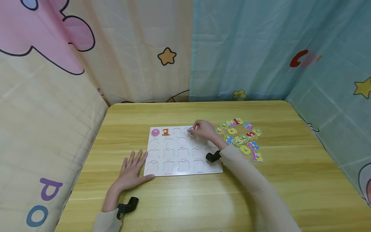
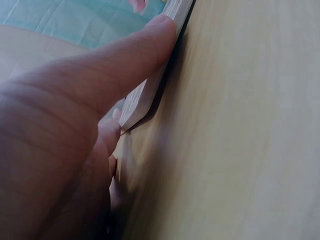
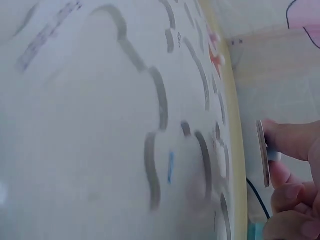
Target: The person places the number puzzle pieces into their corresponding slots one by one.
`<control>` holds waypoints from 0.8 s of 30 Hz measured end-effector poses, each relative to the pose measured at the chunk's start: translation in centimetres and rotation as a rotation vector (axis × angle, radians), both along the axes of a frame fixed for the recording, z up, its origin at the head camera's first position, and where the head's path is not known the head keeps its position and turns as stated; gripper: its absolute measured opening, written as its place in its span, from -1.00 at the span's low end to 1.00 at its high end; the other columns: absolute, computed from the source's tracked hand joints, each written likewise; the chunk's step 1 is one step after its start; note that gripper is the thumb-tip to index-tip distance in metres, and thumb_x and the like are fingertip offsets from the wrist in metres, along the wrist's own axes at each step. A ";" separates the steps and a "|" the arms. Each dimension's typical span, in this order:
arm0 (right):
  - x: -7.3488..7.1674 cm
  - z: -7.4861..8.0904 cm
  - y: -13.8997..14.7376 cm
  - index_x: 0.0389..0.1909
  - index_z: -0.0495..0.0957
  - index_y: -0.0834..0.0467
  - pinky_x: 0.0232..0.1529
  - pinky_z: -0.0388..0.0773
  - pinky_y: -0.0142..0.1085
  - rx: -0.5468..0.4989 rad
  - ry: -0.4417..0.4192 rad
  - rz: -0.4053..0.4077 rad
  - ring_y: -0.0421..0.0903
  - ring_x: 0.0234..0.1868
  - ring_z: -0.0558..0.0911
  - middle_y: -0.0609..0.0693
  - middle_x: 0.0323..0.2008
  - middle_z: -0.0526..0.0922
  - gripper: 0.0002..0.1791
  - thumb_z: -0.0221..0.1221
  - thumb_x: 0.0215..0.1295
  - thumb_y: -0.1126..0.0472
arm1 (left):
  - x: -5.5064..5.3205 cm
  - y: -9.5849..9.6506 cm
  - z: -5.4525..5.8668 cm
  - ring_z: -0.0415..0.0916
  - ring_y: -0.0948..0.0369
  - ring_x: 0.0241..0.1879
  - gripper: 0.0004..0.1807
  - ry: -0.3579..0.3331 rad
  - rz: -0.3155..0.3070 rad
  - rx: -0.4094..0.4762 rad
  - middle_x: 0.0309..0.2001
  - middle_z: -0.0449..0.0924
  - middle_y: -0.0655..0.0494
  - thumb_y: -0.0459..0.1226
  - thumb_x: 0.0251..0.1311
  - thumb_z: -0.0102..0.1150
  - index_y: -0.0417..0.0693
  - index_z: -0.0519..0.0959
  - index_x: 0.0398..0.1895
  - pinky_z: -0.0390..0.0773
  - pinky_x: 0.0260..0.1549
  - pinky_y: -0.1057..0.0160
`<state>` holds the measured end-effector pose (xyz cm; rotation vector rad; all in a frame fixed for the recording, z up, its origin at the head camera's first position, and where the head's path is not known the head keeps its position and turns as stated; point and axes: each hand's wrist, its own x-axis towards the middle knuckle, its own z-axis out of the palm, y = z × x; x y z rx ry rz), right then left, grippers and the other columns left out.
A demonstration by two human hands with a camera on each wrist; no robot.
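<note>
A white number puzzle board (image 1: pixel 191 166) with shallow cut-out recesses lies on the table. In its top row sit a pink 0 piece (image 1: pixel 155 132) and an orange 1 piece (image 1: pixel 166 132). My right hand (image 1: pixel 204 129) is over the top row, pinching a thin puzzle piece (image 3: pixel 263 160) by its knob between thumb and fingers. A bit of blue shows on this piece in the head view; its number is hidden. At the board's lower left corner my left hand (image 1: pixel 131 172) lies with fingers spread, its thumb (image 2: pixel 150 42) on the front edge.
Several colourful number pieces with knobs lie loose to the right of the board, among them a yellow-green 0 (image 1: pixel 245 149) and a purple piece (image 1: pixel 256 157). My right forearm (image 1: pixel 255 183) crosses the wooden table (image 1: pixel 174 203). Printed curtains (image 1: pixel 139 48) hang behind it.
</note>
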<state>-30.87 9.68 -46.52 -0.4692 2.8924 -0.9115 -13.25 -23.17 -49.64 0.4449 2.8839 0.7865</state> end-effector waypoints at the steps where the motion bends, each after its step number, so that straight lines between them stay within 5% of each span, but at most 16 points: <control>1: -0.1 0.0 -0.8 -0.44 0.53 0.07 -0.64 0.23 -0.31 0.002 -0.013 -0.012 -0.14 -0.63 0.36 -0.06 -0.63 0.41 -0.62 0.28 0.12 -0.18 | 0.0 0.0 -0.1 -0.50 -0.18 0.41 0.06 0.001 0.000 -0.001 0.49 -0.26 -0.17 0.25 0.09 0.15 -0.06 -0.05 0.51 -0.51 0.25 -0.21; 10: -0.9 -0.7 -5.6 -0.43 0.44 0.04 -0.63 0.23 -0.31 0.107 -0.045 -0.039 -0.15 -0.66 0.39 -0.10 -0.68 0.40 -0.62 0.18 0.23 -0.19 | 0.2 0.2 0.3 -0.46 -0.20 0.41 0.05 0.019 0.002 0.001 0.48 -0.22 -0.19 0.23 0.09 0.17 -0.09 -0.03 0.50 -0.47 0.25 -0.23; 24: -0.2 -0.7 -7.8 -0.49 0.41 0.04 -0.58 0.20 -0.30 0.143 -0.007 -0.050 -0.15 -0.63 0.37 -0.10 -0.65 0.41 -0.61 0.19 0.22 -0.19 | 0.1 0.0 0.0 -0.48 -0.19 0.42 0.05 0.014 -0.001 -0.009 0.48 -0.23 -0.17 0.24 0.10 0.15 -0.08 -0.04 0.50 -0.48 0.25 -0.22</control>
